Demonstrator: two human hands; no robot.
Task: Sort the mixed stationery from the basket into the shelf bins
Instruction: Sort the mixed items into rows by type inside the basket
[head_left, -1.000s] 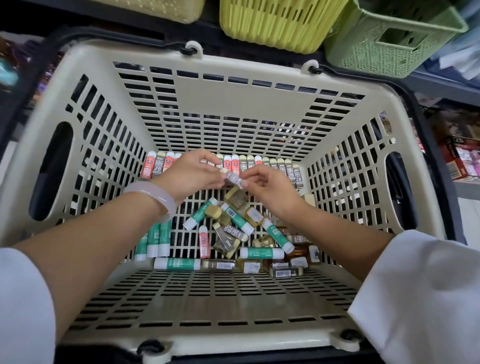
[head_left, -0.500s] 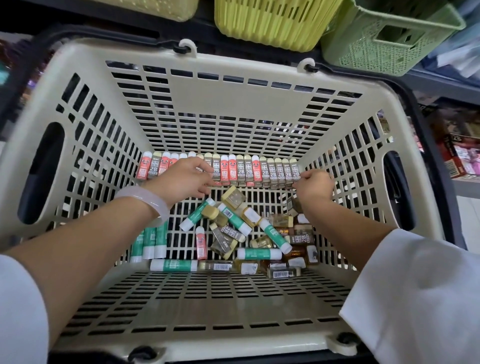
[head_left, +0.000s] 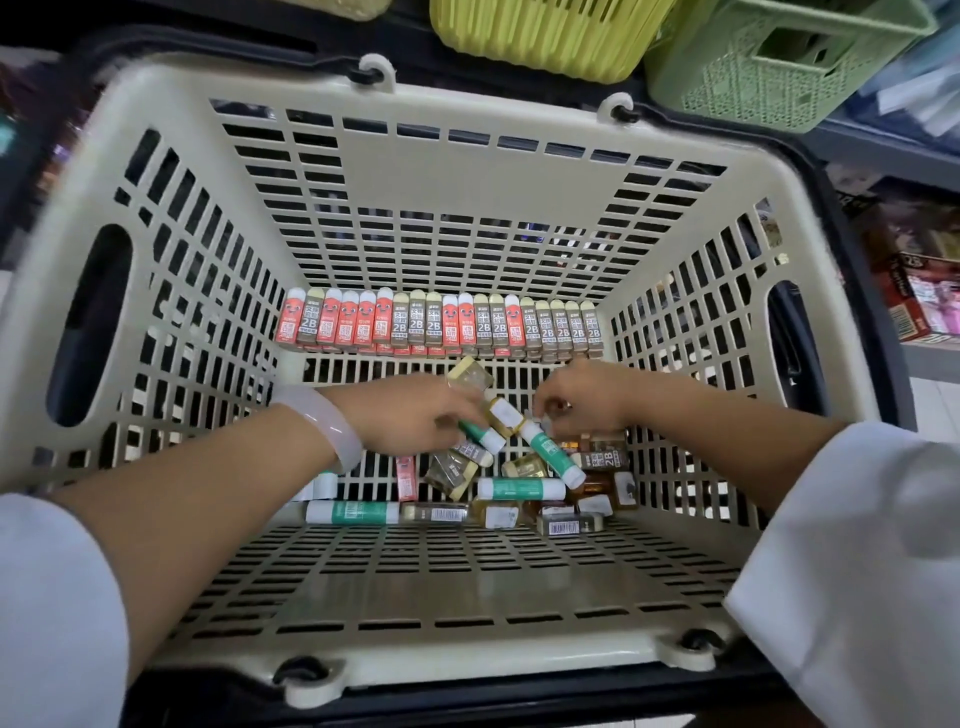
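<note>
2 bare forearms reach out of loose white sleeves (head_left: 857, 561) pushed up past the elbows. A smooth, pale translucent bangle (head_left: 326, 422) circles the left wrist.

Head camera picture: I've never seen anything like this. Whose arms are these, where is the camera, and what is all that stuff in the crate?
There is no machine here. A person wears a wide-angle camera on the head, looking down, so you see that person's own two arms reaching into a beige slotted basket. Along its far wall stands a tidy row of small boxes, some red, some brown and marked 2B. Nearer lies a loose pile: green-and-white tubes and small amber packets. The left hand, with a pale bangle on its wrist, has its grip around a green tube. The right hand reaches into the pile with curled fingers; whether it holds anything I cannot tell. Above the basket sit a yellow bin and a green bin.
</note>
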